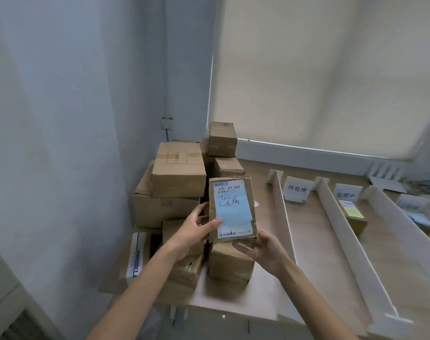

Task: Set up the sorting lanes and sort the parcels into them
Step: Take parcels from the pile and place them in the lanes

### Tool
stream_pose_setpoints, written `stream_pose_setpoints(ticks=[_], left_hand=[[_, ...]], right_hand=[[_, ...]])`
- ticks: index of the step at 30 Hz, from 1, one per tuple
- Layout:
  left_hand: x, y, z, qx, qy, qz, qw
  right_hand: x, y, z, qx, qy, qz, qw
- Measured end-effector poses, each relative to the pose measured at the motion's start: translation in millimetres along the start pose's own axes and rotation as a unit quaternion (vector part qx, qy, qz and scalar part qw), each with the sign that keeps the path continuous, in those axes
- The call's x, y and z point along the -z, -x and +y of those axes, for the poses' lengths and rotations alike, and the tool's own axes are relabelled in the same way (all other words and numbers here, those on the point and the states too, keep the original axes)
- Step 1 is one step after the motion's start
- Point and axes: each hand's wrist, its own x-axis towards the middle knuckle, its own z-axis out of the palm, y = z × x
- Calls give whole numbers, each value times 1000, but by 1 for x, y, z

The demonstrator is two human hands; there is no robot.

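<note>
parcel [232, 208]: upright, long axis vertical, label facing camera | left hand [193, 230]: grasping left edge | right hand [267, 251]: cupping bottom corner

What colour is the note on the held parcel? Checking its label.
Light blue note, handwritten in black; head view.

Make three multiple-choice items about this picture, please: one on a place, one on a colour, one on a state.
1. Where is the box pile?
A. left of the dividers
B. in the middle lane
C. on the floor

2. What colour is the note on the held parcel?
A. red
B. light blue
C. black

3. How is the parcel held?
A. by both hands
B. by one hand
C. it lies on the desk

Answers:
1 A, the pile sits by the wall, left of the divider.
2 B, the note is pale blue.
3 A, the left hand and right hand both grip it.
</note>
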Motion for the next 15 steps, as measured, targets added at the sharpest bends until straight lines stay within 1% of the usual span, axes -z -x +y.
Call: stream_pose_setpoints(ticks=[2,3,5,6,8,10,12,15], left_hand=[[-10,-1,2,-7,19,0,1000],[-13,-1,1,-10,23,4,1000],[-24,-1,-2,-10,25,19,999],[-28,0,-4,-12,19,30,999],[-39,1,-7,-18,8,47,999],[-49,2,-11,-23,21,47,998],[-58,-1,-14,-23,36,42,998],[-74,-6,-13,-39,-6,20,999]], right_hand=[[1,8,-4,20,66,19,997],[0,11,-5,36,108,41,993],[0,19,-8,76,164,113,977],[-2,24,-9,92,168,138,972],[-4,34,-14,104,183,133,968],[-3,42,-14,104,203,112,967],[4,46,-10,123,201,110,966],[16,53,-8,152,183,120,964]])
